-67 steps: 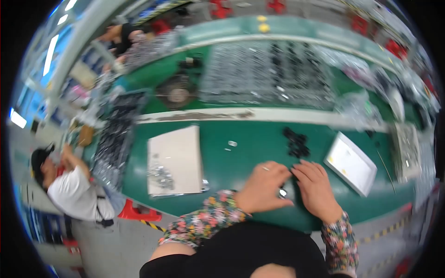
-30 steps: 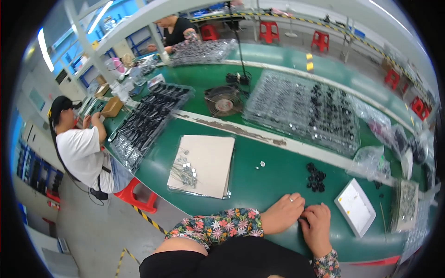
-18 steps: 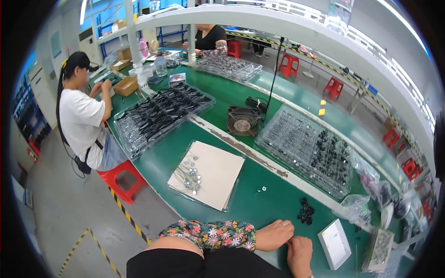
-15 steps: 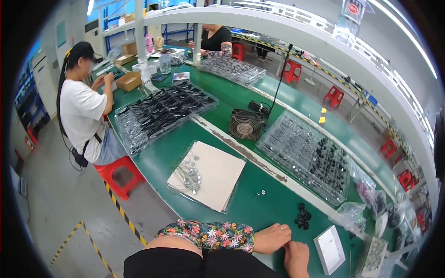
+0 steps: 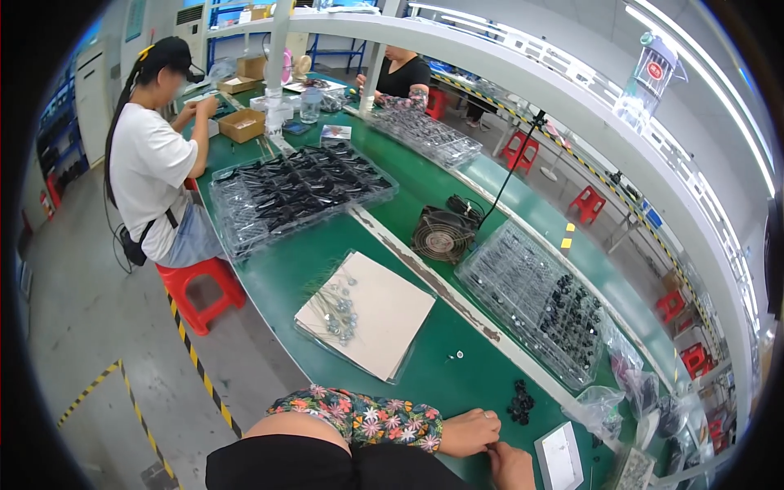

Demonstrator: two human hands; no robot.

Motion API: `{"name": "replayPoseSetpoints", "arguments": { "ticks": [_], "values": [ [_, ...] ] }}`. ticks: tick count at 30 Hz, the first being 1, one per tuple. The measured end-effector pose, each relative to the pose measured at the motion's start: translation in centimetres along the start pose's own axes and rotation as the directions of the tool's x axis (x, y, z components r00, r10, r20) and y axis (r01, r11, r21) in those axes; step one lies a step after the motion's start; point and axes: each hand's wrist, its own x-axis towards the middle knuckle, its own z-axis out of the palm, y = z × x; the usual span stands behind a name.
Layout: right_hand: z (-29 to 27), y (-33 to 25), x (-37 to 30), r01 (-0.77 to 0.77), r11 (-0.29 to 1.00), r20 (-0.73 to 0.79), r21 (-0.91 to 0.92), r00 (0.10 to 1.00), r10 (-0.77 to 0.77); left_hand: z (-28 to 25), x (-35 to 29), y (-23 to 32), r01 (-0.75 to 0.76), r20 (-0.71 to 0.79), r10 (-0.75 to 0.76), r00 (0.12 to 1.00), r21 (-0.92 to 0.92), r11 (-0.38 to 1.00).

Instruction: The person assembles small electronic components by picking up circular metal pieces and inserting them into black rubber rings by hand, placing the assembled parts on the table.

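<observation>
While the head camera looks far out along the line, both hands sit low at the bottom edge of the picture, close together over the near rim of the long green bench. The left hand comes in on a forearm in a floral sleeve, lying flat across the bench edge with its fingers curled toward the right. The right hand is half cut off by the picture's lower edge, its knuckles raised and its fingertips meeting those of the left. Whatever they pinch between them is too small to make out, so I cannot tell whether either hand grips something or is merely closed.

Just beyond the left hand lies a small cluster of black round parts on the green surface. To the right of the right hand lies a small white tray. Farther left rests a flat stack of pale card sheets with a bunch of thin wired metal pieces on its near corner. Beyond a worn pale strip stand a clear plastic tray of black parts, a round black fan and another clear tray of dark parts.

A person in a white shirt sits on a red plastic stool at the bench's left side; another person in a dark top works at the far end. Grey floor with yellow-and-black tape runs alongside.
</observation>
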Motion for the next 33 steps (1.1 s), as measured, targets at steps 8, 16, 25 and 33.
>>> {"name": "replayPoseSetpoints", "arguments": {
  "ticks": [8,16,25,33],
  "values": [
    [-0.6,0.5,0.5,-0.052,0.984,0.144,0.169,0.989,0.027,-0.2,0.2,-0.5,-0.090,-0.011,0.090,0.996,-0.034,0.995],
    [-2.5,3.3,1.4,-0.127,0.888,0.183,0.443,0.982,0.049,-2.8,2.3,0.0,0.047,0.082,-0.029,0.996,-0.234,0.971],
    [-8.2,3.9,1.7,-0.103,0.910,0.204,0.402,0.979,0.020,-4.5,1.9,0.6,0.259,0.143,-0.219,0.965,-0.397,0.880],
    [-15.0,5.4,6.7,0.010,0.998,0.026,0.054,1.000,-0.011,-3.3,1.3,-0.1,0.146,0.027,-0.145,0.989,-0.300,0.943]
  ]
}}
